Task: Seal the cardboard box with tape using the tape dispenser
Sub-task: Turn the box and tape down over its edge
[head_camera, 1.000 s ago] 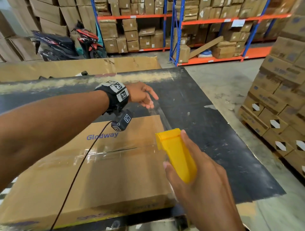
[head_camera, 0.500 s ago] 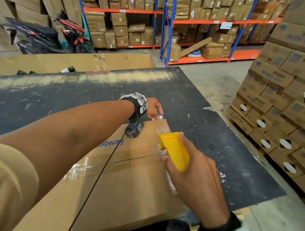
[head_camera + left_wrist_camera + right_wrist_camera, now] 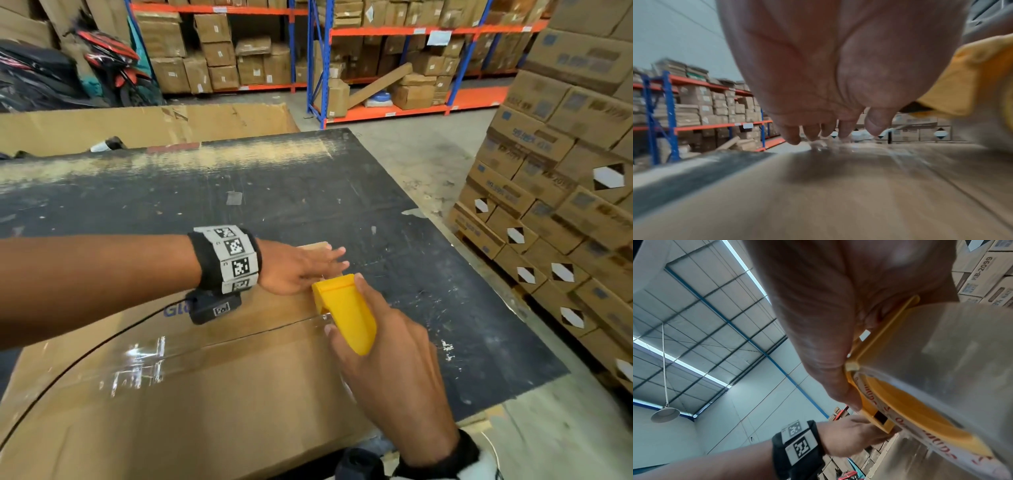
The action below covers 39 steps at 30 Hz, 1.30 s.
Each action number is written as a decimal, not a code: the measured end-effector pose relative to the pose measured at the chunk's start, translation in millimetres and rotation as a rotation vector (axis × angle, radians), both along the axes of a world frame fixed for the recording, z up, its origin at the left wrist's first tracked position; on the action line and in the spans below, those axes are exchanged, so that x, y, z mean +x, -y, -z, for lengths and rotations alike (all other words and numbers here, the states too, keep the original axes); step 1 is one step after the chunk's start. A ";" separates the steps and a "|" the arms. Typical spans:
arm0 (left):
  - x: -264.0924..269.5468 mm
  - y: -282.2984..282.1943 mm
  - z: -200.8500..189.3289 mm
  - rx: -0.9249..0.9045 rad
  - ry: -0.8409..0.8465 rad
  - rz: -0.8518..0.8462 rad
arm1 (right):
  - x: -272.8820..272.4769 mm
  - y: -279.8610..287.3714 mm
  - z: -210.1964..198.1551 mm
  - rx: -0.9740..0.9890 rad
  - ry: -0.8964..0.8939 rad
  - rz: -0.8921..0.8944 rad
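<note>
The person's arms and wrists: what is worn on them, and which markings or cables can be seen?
The left wrist carries a black band with white square tiles printed with black code patterns. Under it hangs a small black camera box with one more code tile, and a thin black cable runs back from it. The left forearm is bare. At the right wrist, a black cuff shows above some white cloth.

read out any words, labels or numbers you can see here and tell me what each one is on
"KB-2099": side of a stacked carton beside the right hand.
"Gl", the rest hidden by the left hand's wrist camera: blue print on the cardboard box.
Red lettering on the tape roll in the yellow tape dispenser: too blurred.
Shelf tags and pallet carton print: too small or blurred.
</note>
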State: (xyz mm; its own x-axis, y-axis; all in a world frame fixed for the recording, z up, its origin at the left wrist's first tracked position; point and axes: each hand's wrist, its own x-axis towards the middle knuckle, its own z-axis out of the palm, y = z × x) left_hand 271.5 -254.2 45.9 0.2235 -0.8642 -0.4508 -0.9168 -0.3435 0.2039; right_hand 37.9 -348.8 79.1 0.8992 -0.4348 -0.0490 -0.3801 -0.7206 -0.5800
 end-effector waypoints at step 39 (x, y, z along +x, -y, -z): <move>-103.4 9.6 -8.6 -0.092 0.112 0.080 | -210.5 22.9 103.4 0.171 -0.182 0.067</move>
